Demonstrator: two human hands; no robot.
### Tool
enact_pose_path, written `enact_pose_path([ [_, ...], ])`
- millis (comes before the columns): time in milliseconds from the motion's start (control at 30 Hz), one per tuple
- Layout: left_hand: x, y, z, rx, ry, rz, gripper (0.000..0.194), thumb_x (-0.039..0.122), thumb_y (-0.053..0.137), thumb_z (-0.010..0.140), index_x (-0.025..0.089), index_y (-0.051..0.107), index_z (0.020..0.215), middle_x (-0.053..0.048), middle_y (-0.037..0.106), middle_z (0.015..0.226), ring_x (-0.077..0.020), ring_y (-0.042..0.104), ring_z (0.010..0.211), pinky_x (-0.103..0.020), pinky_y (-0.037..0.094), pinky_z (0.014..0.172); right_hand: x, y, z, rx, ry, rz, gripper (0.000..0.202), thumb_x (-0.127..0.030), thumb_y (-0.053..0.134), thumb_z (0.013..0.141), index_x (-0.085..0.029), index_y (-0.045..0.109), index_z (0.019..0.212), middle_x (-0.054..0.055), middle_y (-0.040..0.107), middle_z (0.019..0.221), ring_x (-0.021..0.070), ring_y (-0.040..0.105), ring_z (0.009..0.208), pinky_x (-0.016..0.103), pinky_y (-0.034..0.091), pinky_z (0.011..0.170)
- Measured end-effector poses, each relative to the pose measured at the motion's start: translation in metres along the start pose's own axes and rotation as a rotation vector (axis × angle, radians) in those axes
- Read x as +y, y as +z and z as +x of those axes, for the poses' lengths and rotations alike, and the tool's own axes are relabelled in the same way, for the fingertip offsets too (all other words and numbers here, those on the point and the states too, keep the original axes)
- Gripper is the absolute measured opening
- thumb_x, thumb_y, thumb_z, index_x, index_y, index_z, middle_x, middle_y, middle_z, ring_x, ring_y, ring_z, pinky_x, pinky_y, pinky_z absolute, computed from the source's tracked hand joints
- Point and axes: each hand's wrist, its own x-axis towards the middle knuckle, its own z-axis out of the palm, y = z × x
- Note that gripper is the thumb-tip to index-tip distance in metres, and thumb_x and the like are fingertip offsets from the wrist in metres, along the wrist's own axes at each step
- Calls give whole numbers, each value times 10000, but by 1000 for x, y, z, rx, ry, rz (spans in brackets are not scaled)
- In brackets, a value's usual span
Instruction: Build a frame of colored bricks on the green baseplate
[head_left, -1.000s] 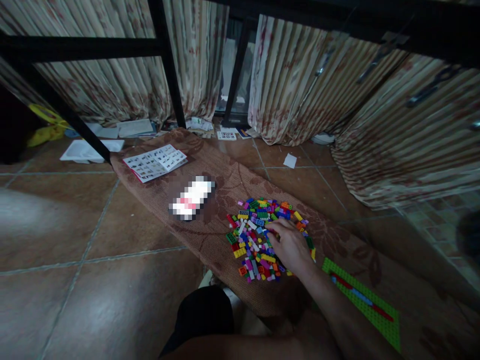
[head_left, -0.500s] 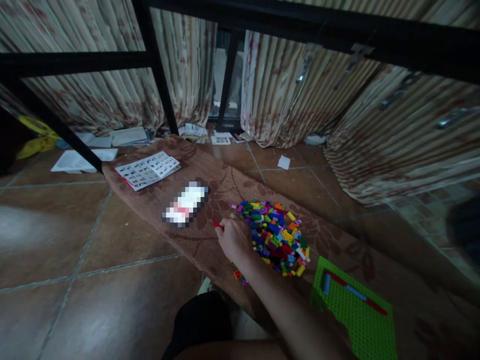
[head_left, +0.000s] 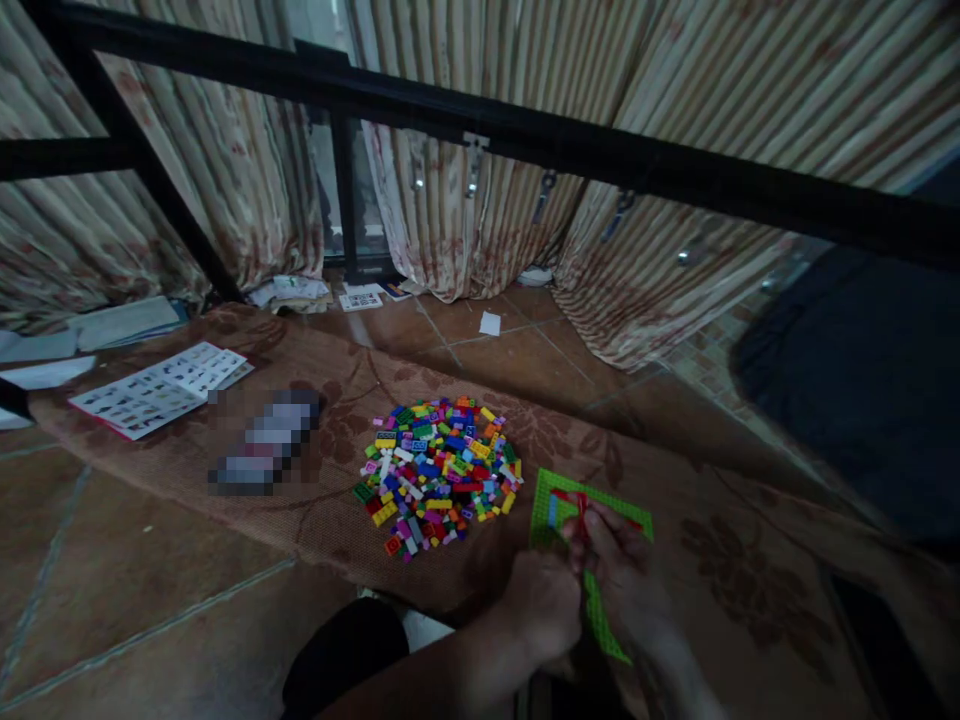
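Note:
Over the green baseplate [head_left: 551,487] my two hands are close together. My left hand [head_left: 546,595] is closed, its fingertips near a red brick [head_left: 582,512]; what it grips is hidden. The fingers of my right hand [head_left: 619,555] are pinched on that red brick, which stands above the plate. A light blue brick [head_left: 553,511] sits near the plate's back left corner, and a row with red at its right end runs along the back edge, partly covered by my hands. Left of the plate lies a pile of coloured bricks [head_left: 442,475].
A blurred-out phone-like object [head_left: 270,440] and an open leaflet [head_left: 161,390] lie on the brown patterned cloth [head_left: 330,510] at the left. Black metal bars cross in front of the curtains. A dark rounded object stands at the right.
The view has swung right. My left hand has moved from beside the brick pile to the baseplate with a red brick. My right hand has come into view there.

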Motion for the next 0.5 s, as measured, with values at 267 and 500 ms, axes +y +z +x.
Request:
enact_pose_path([
  [267,17,-16,4,52,-2,244,276,313,472,890,179,597,1095,-87,673,1016,-283,663,907,-443,559,784,13,-77,18,182,-108,-6,409,-540,707,711,-166,662,873,59,705,754,136,566,543,278,491,499],
  [500,16,-13,13,60,-40,234,318,321,472,895,191,595,1158,-85,678,1096,-281,649,1000,-435,535,867,25,-100,24,224,-192,-315,479,-561,621,770,-151,633,1017,110,731,847,221,684,658,342,551,581],
])
